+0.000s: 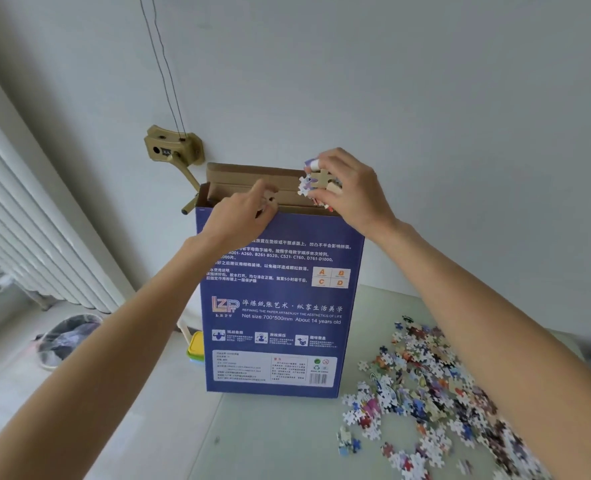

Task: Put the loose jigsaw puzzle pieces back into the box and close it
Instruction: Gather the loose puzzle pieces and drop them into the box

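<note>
A tall blue puzzle box (280,306) stands upright on the table with its brown top flap open. My right hand (349,192) grips a bunch of jigsaw pieces (313,183) just above the box's open top. At the top front edge of the box my left hand (242,213) pinches the cardboard rim, and a small piece shows at its fingertips. A wide pile of loose puzzle pieces (425,393) lies on the table to the right of the box.
The pale table (270,438) ends at its left edge near the box. A yellow and green container (195,348) sits behind the box's left side. A brass wall crank (174,150) hangs behind. A radiator (27,237) and a basket (65,337) are at the left.
</note>
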Demonstrator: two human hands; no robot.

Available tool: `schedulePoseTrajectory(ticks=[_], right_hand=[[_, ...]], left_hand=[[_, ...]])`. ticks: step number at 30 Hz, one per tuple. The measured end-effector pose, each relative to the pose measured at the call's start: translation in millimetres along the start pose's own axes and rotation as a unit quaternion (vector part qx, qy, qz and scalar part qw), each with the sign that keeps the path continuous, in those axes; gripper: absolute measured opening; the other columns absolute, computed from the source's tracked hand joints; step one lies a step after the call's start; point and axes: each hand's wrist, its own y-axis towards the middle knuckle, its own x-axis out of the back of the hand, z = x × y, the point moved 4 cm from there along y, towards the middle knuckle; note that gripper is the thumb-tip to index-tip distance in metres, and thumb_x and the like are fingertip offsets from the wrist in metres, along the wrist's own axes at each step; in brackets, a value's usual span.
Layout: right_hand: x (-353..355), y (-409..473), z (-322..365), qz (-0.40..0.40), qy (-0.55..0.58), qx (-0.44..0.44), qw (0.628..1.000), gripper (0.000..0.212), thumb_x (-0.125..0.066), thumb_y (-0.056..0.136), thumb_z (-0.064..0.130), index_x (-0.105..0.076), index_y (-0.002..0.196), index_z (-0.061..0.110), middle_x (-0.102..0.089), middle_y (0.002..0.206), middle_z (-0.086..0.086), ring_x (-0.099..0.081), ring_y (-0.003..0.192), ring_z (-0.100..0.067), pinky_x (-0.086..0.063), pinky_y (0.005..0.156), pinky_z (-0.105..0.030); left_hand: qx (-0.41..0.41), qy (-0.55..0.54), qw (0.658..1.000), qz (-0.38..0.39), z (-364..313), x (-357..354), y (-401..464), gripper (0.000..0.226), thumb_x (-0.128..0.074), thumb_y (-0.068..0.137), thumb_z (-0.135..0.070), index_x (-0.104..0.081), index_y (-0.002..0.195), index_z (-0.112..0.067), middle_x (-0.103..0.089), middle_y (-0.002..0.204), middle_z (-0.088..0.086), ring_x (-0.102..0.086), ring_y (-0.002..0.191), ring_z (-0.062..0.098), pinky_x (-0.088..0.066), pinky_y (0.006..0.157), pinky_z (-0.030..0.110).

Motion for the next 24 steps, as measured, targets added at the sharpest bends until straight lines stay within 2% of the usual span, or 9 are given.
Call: schedulePoseTrajectory(ticks=[2,5,9,11,13,16,18,24], right_hand=[[5.5,-9.3,18.1,0.031,-0.032,0.032,0.998,0.026,-0.071,0.077,0.014,-0.064,0.101,0.006,-0.061,0.105,0.0,-0.058,0.09,-0.007,-0.05,0.076,-0.027],[16.0,-25.1,40.1,0.064,-0.055,0.043,0.996,0.026,-0.071,0.078,0.013,-0.064,0.103,0.008,-0.06,0.107,0.0,-0.059,0.091,-0.01,-0.051,0.075,-0.028],[24.7,-41.7,66.8,0.096,-0.063,0.056,0.992,0.026,-0.071,0.078,0.012,-0.063,0.102,0.005,-0.061,0.107,-0.003,-0.062,0.09,-0.017,-0.052,0.074,-0.032],[28.2,-48.7,84.4,0.124,-0.07,0.077,0.987,0.026,-0.072,0.078,0.011,-0.063,0.102,0.004,-0.061,0.107,-0.004,-0.063,0.088,-0.018,-0.049,0.073,-0.025],[29.9,-51.9,95.2,0.165,-0.067,0.086,0.98,0.026,-0.071,0.079,0.012,-0.064,0.104,0.006,-0.061,0.108,-0.003,-0.063,0.09,-0.018,-0.049,0.076,-0.027],[30.8,-62.3,107.8,0.239,-0.046,0.064,0.968,0.026,-0.068,0.081,0.011,-0.064,0.107,0.012,-0.061,0.111,-0.001,-0.061,0.098,-0.019,-0.049,0.084,-0.037],[30.7,-70.3,110.4,0.271,-0.048,0.04,0.96,0.03,-0.067,0.082,0.01,-0.063,0.112,0.015,-0.062,0.115,0.002,-0.06,0.102,-0.018,-0.049,0.086,-0.038],[38.0,-81.7,115.9,0.272,-0.043,-0.03,0.961,0.037,-0.068,0.083,0.023,-0.058,0.118,0.02,-0.064,0.116,0.003,-0.058,0.106,-0.015,-0.048,0.086,-0.036]], left_hand=[[-0.039,-0.044,0.998,-0.001,-9.6,11.8,-20.3,0.031,-0.051,0.093,-0.033,-0.05,0.12,-0.019,-0.063,0.11,-0.001,-0.061,0.091,0.021,-0.049,0.073,0.036],[-0.088,-0.047,0.995,-0.019,-21.4,31.6,-51.8,0.032,-0.066,0.085,-0.027,-0.06,0.114,-0.015,-0.054,0.117,0.005,-0.055,0.095,0.015,-0.045,0.08,0.028],[-0.106,-0.04,0.993,-0.016,-34.0,46.6,-86.6,0.01,-0.066,0.086,-0.021,-0.068,0.094,-0.016,-0.065,0.094,0.0,-0.061,0.084,0.019,-0.049,0.07,0.03],[-0.105,-0.042,0.993,-0.032,-44.8,50.8,-103.2,0.008,-0.064,0.087,-0.022,-0.069,0.092,-0.018,-0.067,0.09,-0.004,-0.062,0.08,0.017,-0.051,0.066,0.033],[-0.106,-0.042,0.992,-0.05,-57.0,51.2,-114.5,0.008,-0.064,0.086,-0.022,-0.069,0.091,-0.019,-0.066,0.088,-0.005,-0.061,0.078,0.015,-0.049,0.063,0.031],[-0.099,-0.043,0.991,-0.075,-73.8,51.6,-134.0,0.007,-0.066,0.084,-0.021,-0.071,0.088,-0.019,-0.066,0.083,-0.006,-0.06,0.074,0.015,-0.047,0.058,0.029],[-0.09,-0.043,0.992,-0.078,-79.9,51.9,-144.2,0.007,-0.066,0.084,-0.021,-0.071,0.089,-0.019,-0.066,0.083,-0.006,-0.061,0.074,0.015,-0.048,0.059,0.03],[-0.076,-0.047,0.993,-0.072,-87.1,57.3,-164.3,0.009,-0.065,0.085,-0.022,-0.072,0.091,-0.021,-0.067,0.088,-0.008,-0.062,0.079,0.011,-0.051,0.063,0.031]])
